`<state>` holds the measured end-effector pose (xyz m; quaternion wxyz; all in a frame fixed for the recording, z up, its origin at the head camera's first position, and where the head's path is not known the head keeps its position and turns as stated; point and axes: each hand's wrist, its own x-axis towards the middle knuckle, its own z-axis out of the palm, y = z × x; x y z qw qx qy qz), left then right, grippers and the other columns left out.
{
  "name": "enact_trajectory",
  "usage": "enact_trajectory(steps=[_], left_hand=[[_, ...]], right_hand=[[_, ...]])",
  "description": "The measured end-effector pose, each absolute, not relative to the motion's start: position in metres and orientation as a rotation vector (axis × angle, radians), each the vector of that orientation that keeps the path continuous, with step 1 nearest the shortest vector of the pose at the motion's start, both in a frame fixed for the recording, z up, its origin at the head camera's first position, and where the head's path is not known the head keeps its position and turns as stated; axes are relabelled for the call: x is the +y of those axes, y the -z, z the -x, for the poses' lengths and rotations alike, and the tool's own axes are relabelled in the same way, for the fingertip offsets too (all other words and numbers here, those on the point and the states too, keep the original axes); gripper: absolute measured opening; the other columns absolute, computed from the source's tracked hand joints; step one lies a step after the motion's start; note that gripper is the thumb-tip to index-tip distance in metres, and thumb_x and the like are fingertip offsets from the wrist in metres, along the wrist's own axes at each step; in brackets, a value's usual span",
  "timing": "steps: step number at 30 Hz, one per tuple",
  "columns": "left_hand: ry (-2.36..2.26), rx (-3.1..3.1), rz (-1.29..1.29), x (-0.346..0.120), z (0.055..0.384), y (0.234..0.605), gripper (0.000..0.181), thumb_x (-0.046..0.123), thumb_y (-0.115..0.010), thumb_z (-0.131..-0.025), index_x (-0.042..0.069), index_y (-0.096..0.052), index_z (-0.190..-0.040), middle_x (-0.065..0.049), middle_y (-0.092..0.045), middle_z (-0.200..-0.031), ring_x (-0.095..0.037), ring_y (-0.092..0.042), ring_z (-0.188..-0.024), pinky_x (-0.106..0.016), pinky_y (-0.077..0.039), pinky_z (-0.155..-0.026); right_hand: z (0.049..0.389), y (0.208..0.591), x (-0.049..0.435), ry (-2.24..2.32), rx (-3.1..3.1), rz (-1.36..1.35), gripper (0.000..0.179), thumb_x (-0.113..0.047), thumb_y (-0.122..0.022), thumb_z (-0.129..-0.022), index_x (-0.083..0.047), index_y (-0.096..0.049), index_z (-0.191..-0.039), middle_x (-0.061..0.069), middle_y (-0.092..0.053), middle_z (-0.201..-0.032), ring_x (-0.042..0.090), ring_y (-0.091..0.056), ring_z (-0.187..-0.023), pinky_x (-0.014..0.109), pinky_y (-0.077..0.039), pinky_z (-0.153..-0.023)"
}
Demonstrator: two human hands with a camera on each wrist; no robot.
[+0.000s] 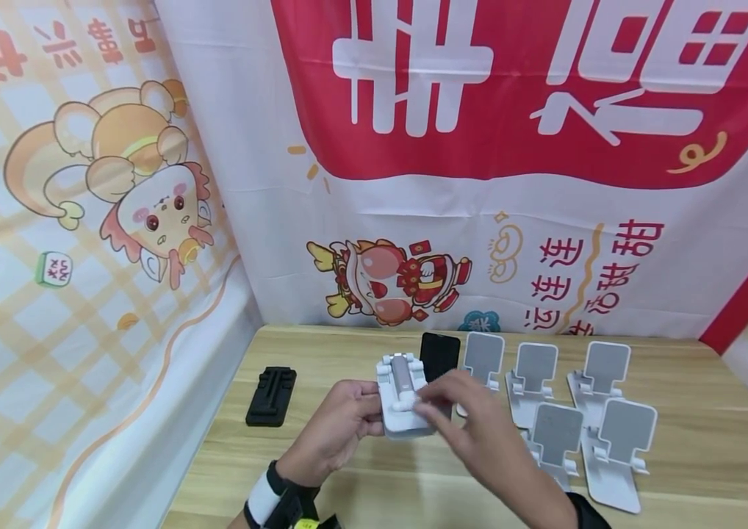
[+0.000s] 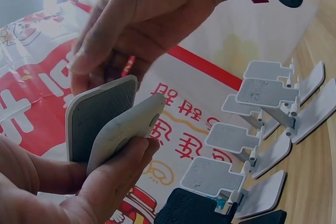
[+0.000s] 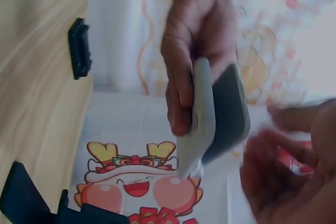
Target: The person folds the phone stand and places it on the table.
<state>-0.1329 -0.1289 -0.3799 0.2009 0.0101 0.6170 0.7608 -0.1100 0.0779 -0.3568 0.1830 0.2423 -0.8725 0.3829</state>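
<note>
My left hand (image 1: 342, 426) grips a white folding phone stand (image 1: 404, 420) by its side, above the table. In the left wrist view the stand's two plates (image 2: 107, 108) lean close together with a narrow gap, the grey pad facing inward. My right hand (image 1: 483, 430) is close to the stand's right side with fingers loosely bent. The right wrist view shows that right hand (image 3: 294, 161) blurred and apart from the plates, with nothing visible in it. The stand's hinge is partly hidden by the left hand in the wrist views.
Several white phone stands (image 1: 617, 433) stand unfolded on the right of the wooden table (image 1: 228, 477). A black stand (image 1: 440, 353) is raised behind my hands, partly hidden. Another black stand (image 1: 271, 397) lies folded at left. Printed cloth (image 1: 268, 220) hangs behind and at left.
</note>
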Motion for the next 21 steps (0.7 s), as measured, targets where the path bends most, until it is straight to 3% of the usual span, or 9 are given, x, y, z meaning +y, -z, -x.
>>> enact_trajectory(steps=[3, 6, 12, 21], left_hand=[[-2.124, 1.729, -0.017, -0.129, 0.130, 0.378, 0.038, 0.006, -0.049, -0.098, -0.015, -0.050, -0.131, -0.023, -0.065, -0.120, -0.027, -0.067, -0.102, -0.037, -0.056, -0.085], [-2.115, 1.738, -0.035, -0.128, 0.127, 0.377, 0.039, 0.006, -0.050, -0.098, -0.015, -0.050, -0.130, -0.023, -0.065, -0.120, -0.027, -0.067, -0.102, -0.037, -0.056, -0.084], [-2.092, 1.769, -0.076, -0.122, 0.124, 0.377, 0.041, 0.008, -0.053, -0.097, -0.016, -0.049, -0.130, -0.025, -0.065, -0.119, -0.027, -0.067, -0.101, -0.037, -0.057, -0.084], [-2.101, 1.668, -0.123, -0.124, 0.124, 0.376, 0.041, 0.005, -0.044, -0.100, -0.019, -0.043, -0.133, -0.028, -0.060, -0.126, -0.030, -0.064, -0.108, -0.039, -0.054, -0.088]], right_hand=[[0.119, 0.353, 0.084, -1.305, -2.645, -0.362, 0.039, -0.046, -0.067, -0.085, -0.017, -0.065, -0.110, -0.006, -0.064, -0.096, 0.007, -0.059, -0.085, 0.026, -0.055, -0.073], [0.128, 0.353, 0.089, -1.672, -2.741, -0.175, 0.056, -0.049, -0.064, -0.086, -0.006, -0.058, -0.122, 0.006, -0.063, -0.104, 0.015, -0.061, -0.090, 0.031, -0.057, -0.077], [0.135, 0.360, 0.094, -2.331, -2.714, -0.185, 0.051, -0.029, -0.059, -0.095, 0.009, -0.049, -0.128, 0.018, -0.060, -0.112, 0.021, -0.063, -0.088, 0.037, -0.057, -0.081], [0.137, 0.362, 0.097, -2.393, -2.725, -0.211, 0.053, -0.029, -0.058, -0.096, 0.011, -0.046, -0.129, 0.019, -0.058, -0.114, 0.022, -0.062, -0.089, 0.036, -0.057, -0.081]])
